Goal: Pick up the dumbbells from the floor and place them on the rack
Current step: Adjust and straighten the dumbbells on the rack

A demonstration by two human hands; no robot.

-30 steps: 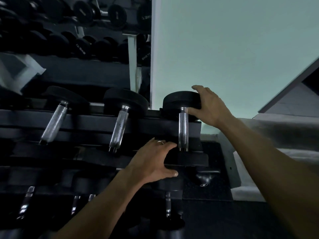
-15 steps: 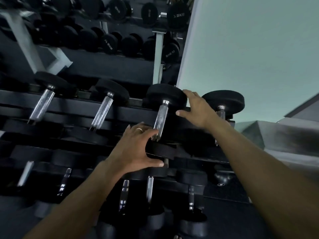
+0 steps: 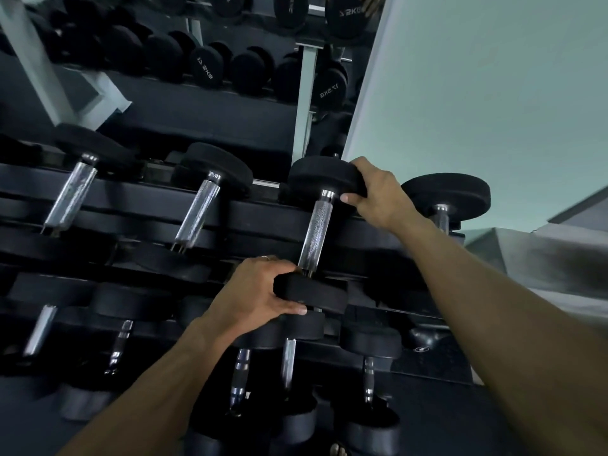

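A black dumbbell with a knurled chrome handle (image 3: 316, 235) lies on the top tier of the dark rack (image 3: 256, 218). My left hand (image 3: 253, 294) grips its near head, fingers over the top and thumb under the rim. My right hand (image 3: 378, 195) grips its far head from the right side. Another dumbbell (image 3: 447, 195) sits just to the right on the same tier, behind my right wrist. Two more dumbbells (image 3: 200, 205) rest to the left.
A lower tier holds several dumbbells (image 3: 288, 360) below my left hand. A mirror (image 3: 164, 93) behind the rack reflects rows of weights. A pale wall (image 3: 493, 77) rises at right. A dark kettlebell (image 3: 424, 340) sits on the floor at the rack's right end.
The view has swung left, bringing the end dumbbell into sight on the right. Both hands have closed more firmly round the heads of the same dumbbell on the top tier.
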